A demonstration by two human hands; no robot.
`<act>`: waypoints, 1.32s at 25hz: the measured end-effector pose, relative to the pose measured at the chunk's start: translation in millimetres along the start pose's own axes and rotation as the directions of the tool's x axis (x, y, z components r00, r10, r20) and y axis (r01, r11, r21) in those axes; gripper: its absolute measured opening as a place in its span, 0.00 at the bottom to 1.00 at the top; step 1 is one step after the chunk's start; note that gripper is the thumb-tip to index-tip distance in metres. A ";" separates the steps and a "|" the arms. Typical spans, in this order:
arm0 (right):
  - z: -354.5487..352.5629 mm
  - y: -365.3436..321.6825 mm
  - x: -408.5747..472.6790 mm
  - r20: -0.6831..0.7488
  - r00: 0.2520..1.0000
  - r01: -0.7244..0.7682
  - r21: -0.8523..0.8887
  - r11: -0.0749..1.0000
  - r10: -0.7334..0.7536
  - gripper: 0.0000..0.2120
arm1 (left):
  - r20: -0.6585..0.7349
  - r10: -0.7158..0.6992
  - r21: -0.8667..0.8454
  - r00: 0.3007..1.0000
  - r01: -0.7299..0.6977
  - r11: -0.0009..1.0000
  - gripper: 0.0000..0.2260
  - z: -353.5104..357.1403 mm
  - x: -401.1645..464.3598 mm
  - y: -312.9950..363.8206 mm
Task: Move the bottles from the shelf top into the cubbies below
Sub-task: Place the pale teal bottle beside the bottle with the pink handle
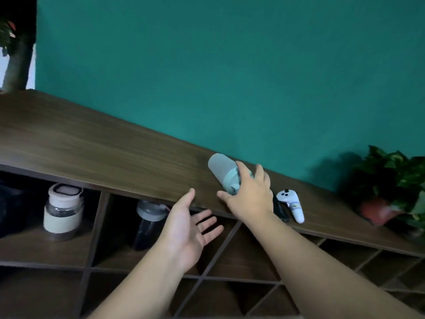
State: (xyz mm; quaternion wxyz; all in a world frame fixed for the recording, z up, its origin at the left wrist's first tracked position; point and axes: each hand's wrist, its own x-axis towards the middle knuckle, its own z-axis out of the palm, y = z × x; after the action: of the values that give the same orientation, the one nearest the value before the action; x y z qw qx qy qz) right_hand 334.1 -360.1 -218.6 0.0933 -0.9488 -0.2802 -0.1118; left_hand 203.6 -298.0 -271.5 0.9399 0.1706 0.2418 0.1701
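A pale grey-green bottle point(222, 170) stands on the dark wooden shelf top point(103, 143) near the green wall. My right hand point(249, 196) is wrapped around its lower part. My left hand point(188, 229) hovers open, palm up, just below the shelf's front edge and holds nothing. In the cubbies below stand a clear bottle with a cream sleeve and white lid point(63, 210) at the left and a dark bottle with a grey lid point(149, 223) in the adjoining cubby.
A white handheld controller point(292, 204) lies on the shelf top right of my right hand, with a dark object partly hidden beside it. A potted plant point(391, 187) stands at the far right. Several diamond-shaped cubbies point(241, 254) lie under my arms.
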 end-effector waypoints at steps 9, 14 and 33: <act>15.5 -10.8 10.1 -0.112 0.993 -0.053 -0.061 0.997 0.046 0.37 | 0.018 -0.033 0.042 0.999 0.033 0.999 0.28 4.4 3.2 -0.3; -44.5 -18.5 -84.4 -0.121 0.989 0.096 0.080 0.992 -0.085 0.38 | 0.008 -0.016 0.092 1.000 0.016 0.996 0.31 -4.6 -35.3 -1.3; 106.0 -45.2 -123.2 0.160 0.968 -0.250 0.499 0.829 0.196 0.41 | -0.329 -0.131 -0.058 0.935 0.119 0.991 0.19 -129.7 49.3 -58.7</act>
State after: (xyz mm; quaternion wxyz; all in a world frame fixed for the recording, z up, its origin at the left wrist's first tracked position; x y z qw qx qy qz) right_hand 225.3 -360.4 -347.5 0.3418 -0.9196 -0.1914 0.0275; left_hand 191.8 -299.2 -421.7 0.8978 0.1062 0.4036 0.1408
